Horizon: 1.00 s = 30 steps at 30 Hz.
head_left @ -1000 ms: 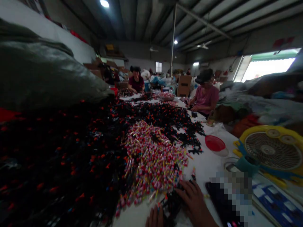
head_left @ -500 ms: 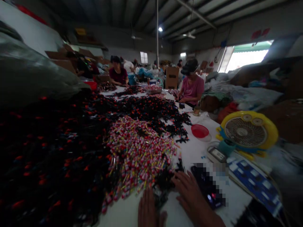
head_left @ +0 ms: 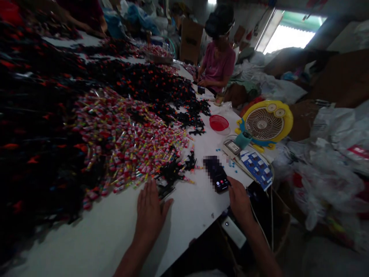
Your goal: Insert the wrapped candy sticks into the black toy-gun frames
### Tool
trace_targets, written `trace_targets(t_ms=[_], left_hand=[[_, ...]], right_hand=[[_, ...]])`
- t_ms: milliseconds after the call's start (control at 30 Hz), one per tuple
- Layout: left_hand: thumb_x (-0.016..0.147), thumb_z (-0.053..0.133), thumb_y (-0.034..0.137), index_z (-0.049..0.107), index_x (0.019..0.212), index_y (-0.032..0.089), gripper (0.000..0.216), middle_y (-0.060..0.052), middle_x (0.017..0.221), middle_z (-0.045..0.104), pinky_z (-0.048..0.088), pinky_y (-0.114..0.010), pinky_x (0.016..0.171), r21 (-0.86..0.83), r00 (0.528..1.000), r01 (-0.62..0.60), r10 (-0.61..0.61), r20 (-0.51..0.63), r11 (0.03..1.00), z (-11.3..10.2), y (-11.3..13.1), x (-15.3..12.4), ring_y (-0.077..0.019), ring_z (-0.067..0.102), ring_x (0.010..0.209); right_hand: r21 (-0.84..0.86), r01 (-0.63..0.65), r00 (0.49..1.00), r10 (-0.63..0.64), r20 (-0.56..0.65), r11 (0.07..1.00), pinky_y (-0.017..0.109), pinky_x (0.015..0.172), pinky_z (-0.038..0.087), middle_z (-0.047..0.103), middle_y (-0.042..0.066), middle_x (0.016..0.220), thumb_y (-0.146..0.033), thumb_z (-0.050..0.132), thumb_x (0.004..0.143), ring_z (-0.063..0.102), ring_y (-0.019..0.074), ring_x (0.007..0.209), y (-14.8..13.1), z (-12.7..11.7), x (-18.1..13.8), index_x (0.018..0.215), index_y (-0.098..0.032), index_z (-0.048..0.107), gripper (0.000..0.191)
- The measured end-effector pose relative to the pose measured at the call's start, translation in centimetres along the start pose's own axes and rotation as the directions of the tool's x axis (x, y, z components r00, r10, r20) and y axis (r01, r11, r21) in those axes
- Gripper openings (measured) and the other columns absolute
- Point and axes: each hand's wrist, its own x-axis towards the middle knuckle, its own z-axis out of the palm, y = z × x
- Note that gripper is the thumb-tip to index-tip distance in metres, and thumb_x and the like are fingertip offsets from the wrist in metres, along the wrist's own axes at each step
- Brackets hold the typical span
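Observation:
My left hand lies flat on the white table with its thumb spread, its fingertips at the near edge of a heap of small red, pink and yellow candy-like tubes. Just beyond its thumb are several black toy guns. My right hand is at the table's edge, fingertips against the right side of a dark phone with a lit screen. The phone lies on the table. Whether those fingers grip it is hidden.
A large heap of black toy guns with orange parts covers the left side. On the right stand a red basket, a yellow fan and a blue patterned sheet. A co-worker sits across.
The view has turned right and down. My right hand has moved from beside the black toy guns to the phone's right edge. My left hand remains flat near the heap, thumb wider apart.

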Motion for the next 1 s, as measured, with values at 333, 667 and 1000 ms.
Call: trace_targets(t_ms=[333, 667, 1000], left_hand=[[0.086, 0.037, 0.055, 0.02, 0.143, 0.006, 0.077, -0.025, 0.144, 0.036, 0.026, -0.054, 0.11, -0.004, 0.998, 0.041, -0.041, 0.054, 0.999, -0.3, 0.5, 0.1, -0.0345, 0.03, 0.137], [0.086, 0.035, 0.057, 0.021, 0.142, 0.003, 0.079, -0.026, 0.143, 0.037, 0.027, -0.053, 0.111, 0.065, 0.998, 0.012, -0.016, 0.062, 0.998, -0.1, 0.3, -0.3, -0.0334, 0.029, 0.137], [0.087, 0.039, 0.053, 0.012, 0.145, 0.007, 0.079, -0.024, 0.144, 0.036, 0.032, -0.053, 0.108, 0.092, 1.0, -0.019, 0.02, -0.006, 0.996, 0.2, 0.1, -0.5, -0.0334, 0.031, 0.136]], right_hand=[[-0.222, 0.057, 0.989, -0.025, 0.146, 0.973, 0.052, 0.099, 0.038, 0.035, 0.016, 0.141, 0.002, 0.03, 0.08, 0.034, 0.0282, 0.13, 0.7, -0.2, -1.8, 0.137, -0.021, 0.04, 0.062], [-0.199, 0.007, 0.998, 0.006, 0.065, 0.98, 0.05, 0.104, 0.034, 0.041, 0.013, 0.139, -0.003, 0.028, 0.084, 0.034, 0.0249, 0.13, 0.4, -0.2, -0.8, 0.13, -0.019, 0.047, 0.053], [-0.328, -0.358, 0.873, 0.438, 0.215, 0.874, 0.048, 0.092, 0.04, 0.056, 0.027, 0.113, -0.064, 0.05, 0.079, 0.05, 0.0372, 0.111, -2.1, 2.9, 7.5, 0.121, 0.001, 0.053, 0.077]])
